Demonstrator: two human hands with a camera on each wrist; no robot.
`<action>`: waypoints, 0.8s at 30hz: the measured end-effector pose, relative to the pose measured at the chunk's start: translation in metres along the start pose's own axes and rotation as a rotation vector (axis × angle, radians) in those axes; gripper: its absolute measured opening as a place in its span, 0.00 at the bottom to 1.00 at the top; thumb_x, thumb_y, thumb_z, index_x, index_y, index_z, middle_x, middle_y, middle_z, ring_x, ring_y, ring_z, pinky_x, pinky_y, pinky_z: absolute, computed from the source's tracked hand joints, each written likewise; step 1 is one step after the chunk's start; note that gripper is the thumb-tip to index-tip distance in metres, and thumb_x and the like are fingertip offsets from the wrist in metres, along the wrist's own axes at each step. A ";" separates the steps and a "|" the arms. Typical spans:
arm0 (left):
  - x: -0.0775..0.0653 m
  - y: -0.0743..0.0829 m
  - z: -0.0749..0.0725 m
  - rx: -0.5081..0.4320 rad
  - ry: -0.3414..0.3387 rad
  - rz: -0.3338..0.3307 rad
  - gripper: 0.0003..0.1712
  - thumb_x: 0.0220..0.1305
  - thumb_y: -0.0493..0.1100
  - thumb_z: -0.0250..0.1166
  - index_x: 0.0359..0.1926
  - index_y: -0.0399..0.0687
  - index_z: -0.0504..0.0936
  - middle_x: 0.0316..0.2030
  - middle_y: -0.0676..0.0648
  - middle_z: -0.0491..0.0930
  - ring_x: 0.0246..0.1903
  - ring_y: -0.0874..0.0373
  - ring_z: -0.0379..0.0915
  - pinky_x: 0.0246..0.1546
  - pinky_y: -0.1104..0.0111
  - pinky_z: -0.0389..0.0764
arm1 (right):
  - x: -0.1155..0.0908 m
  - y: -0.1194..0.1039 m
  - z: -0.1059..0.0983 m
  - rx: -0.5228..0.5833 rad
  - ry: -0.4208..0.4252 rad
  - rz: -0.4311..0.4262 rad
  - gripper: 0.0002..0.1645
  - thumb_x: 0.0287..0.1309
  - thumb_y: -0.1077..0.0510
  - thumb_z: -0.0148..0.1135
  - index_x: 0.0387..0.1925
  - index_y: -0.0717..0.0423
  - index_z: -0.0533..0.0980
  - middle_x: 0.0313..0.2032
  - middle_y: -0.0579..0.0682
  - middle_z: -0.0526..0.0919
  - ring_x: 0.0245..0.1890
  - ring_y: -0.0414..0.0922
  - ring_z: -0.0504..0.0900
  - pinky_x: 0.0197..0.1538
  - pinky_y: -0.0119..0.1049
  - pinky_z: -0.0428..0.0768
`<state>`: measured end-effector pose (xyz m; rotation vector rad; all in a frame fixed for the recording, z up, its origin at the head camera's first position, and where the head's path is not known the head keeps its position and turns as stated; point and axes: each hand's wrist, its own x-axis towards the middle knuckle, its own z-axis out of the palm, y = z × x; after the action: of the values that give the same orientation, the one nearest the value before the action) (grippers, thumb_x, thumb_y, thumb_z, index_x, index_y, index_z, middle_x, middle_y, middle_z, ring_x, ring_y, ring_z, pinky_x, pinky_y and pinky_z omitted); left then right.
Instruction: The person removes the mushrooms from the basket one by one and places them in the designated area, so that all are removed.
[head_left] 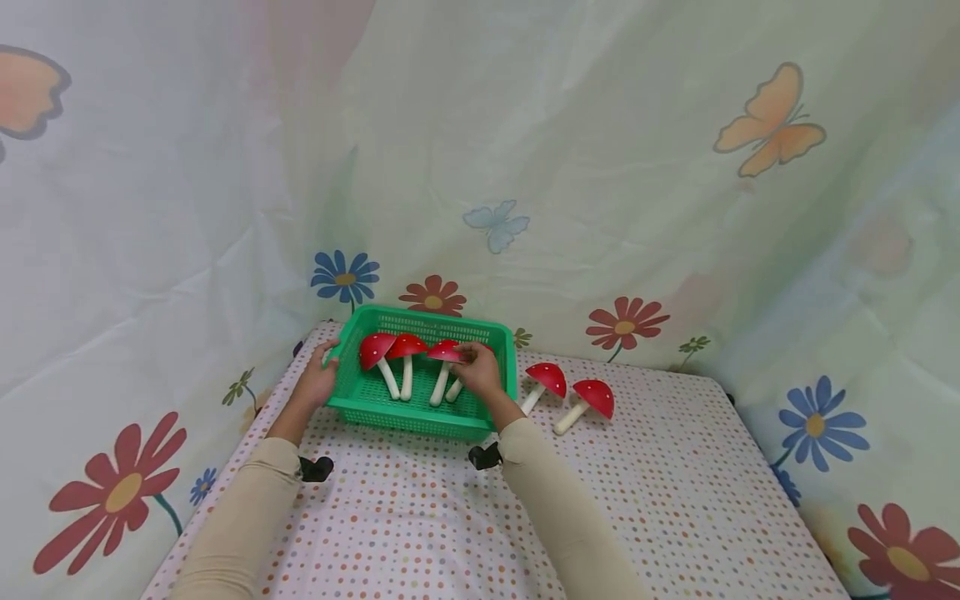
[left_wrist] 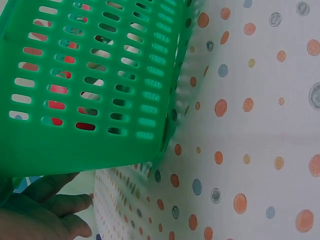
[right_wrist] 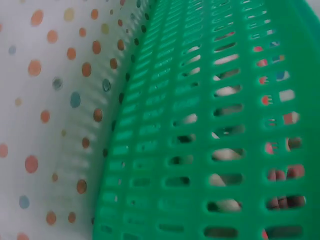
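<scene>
Sleeves [head_left: 240,508] behind hands | left hand [head_left: 316,380] grips basket [head_left: 408,419], likely steadying it | right hand [head_left: 480,372] pinches mushroom [head_left: 441,352], two mushrooms [head_left: 547,377] rightward

Two forearms in beige cloth reach up from the bottom edge of the head view: the left forearm [head_left: 240,508] leans rightward from the lower left, while the right forearm [head_left: 566,512] slants leftward. The bare left hand [head_left: 315,379] sits left of centre in a grip, its fingers [left_wrist: 65,205] at the wrist view's lower left. The right hand [head_left: 480,372], just below the middle, pinches with fingers pointing left.
</scene>
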<state>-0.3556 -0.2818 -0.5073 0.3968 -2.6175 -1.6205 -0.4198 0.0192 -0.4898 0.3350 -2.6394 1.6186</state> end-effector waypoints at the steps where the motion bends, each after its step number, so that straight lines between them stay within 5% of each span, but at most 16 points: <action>1: 0.000 -0.001 0.000 0.004 0.003 0.001 0.29 0.80 0.49 0.36 0.78 0.61 0.46 0.78 0.36 0.44 0.75 0.33 0.42 0.70 0.37 0.51 | 0.001 0.001 0.002 -0.002 -0.002 0.020 0.19 0.60 0.64 0.66 0.53 0.60 0.78 0.53 0.61 0.80 0.53 0.56 0.79 0.47 0.45 0.82; 8: 0.002 -0.004 0.003 0.012 0.022 0.025 0.29 0.80 0.49 0.37 0.78 0.61 0.47 0.78 0.37 0.45 0.75 0.34 0.44 0.70 0.38 0.52 | 0.008 0.006 0.009 -0.127 -0.022 0.086 0.29 0.61 0.62 0.66 0.64 0.58 0.72 0.44 0.61 0.83 0.39 0.51 0.80 0.33 0.35 0.76; 14: 0.005 -0.004 0.002 0.010 0.027 0.039 0.29 0.80 0.49 0.37 0.77 0.60 0.48 0.77 0.37 0.45 0.75 0.34 0.42 0.70 0.38 0.50 | 0.017 0.006 0.009 -0.372 -0.077 0.099 0.39 0.61 0.56 0.66 0.73 0.48 0.63 0.65 0.58 0.75 0.55 0.54 0.77 0.40 0.38 0.80; 18: 0.005 -0.004 0.003 0.007 0.010 0.034 0.29 0.80 0.49 0.37 0.78 0.60 0.47 0.78 0.36 0.45 0.75 0.34 0.42 0.70 0.38 0.51 | 0.021 0.009 0.007 -0.511 -0.048 0.112 0.36 0.61 0.51 0.67 0.69 0.41 0.68 0.65 0.53 0.76 0.54 0.51 0.79 0.39 0.38 0.78; 24: 0.005 -0.004 0.005 0.025 0.019 0.023 0.29 0.80 0.49 0.37 0.77 0.62 0.47 0.77 0.37 0.45 0.75 0.34 0.42 0.70 0.38 0.50 | 0.023 0.013 0.005 -0.631 0.032 0.031 0.23 0.60 0.51 0.68 0.58 0.45 0.80 0.52 0.51 0.86 0.43 0.50 0.85 0.39 0.43 0.82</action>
<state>-0.3605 -0.2798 -0.5136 0.3800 -2.6209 -1.5711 -0.4447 0.0165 -0.5008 0.2335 -2.9449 0.7079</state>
